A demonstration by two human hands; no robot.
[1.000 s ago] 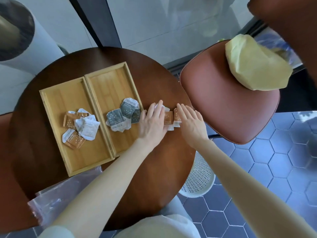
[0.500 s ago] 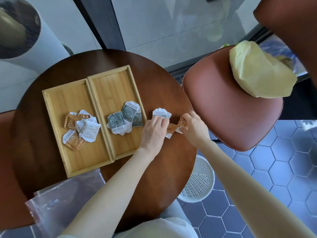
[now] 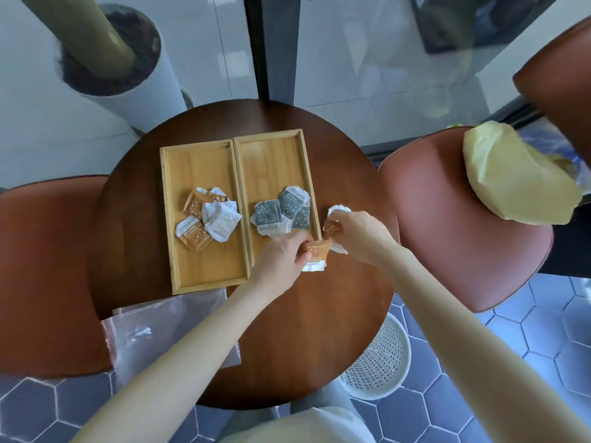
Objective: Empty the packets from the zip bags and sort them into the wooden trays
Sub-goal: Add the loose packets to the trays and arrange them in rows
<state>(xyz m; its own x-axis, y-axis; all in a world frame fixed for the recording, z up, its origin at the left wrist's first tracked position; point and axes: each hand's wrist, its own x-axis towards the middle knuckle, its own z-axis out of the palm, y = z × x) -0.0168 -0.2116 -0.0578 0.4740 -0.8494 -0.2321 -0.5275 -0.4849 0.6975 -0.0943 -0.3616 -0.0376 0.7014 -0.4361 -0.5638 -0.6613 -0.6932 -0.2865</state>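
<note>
Two wooden trays stand side by side on the round brown table (image 3: 287, 330). The left tray (image 3: 204, 266) holds several orange and white packets (image 3: 208, 219). Grey packets (image 3: 284, 209) lie in the right tray (image 3: 271, 155). Over that tray's near right corner my left hand (image 3: 281, 257) pinches an orange packet (image 3: 316, 252). Just right of the tray, my right hand (image 3: 361, 235) grips another orange packet (image 3: 332, 230). A white packet (image 3: 337, 210) lies on the table behind the right hand. An empty clear zip bag (image 3: 153, 330) lies at the table's near left edge.
A brown chair (image 3: 447, 225) on the right carries a yellow bag (image 3: 511, 174). Another brown seat (image 3: 41, 273) sits on the left. A white perforated basket (image 3: 380, 359) stands on the tiled floor under the table's right edge. A white planter (image 3: 121, 59) stands beyond the table.
Both hands went from lying flat over the loose packets to each lifting an orange packet. The camera view shifted, so the table and trays now sit further right in view.
</note>
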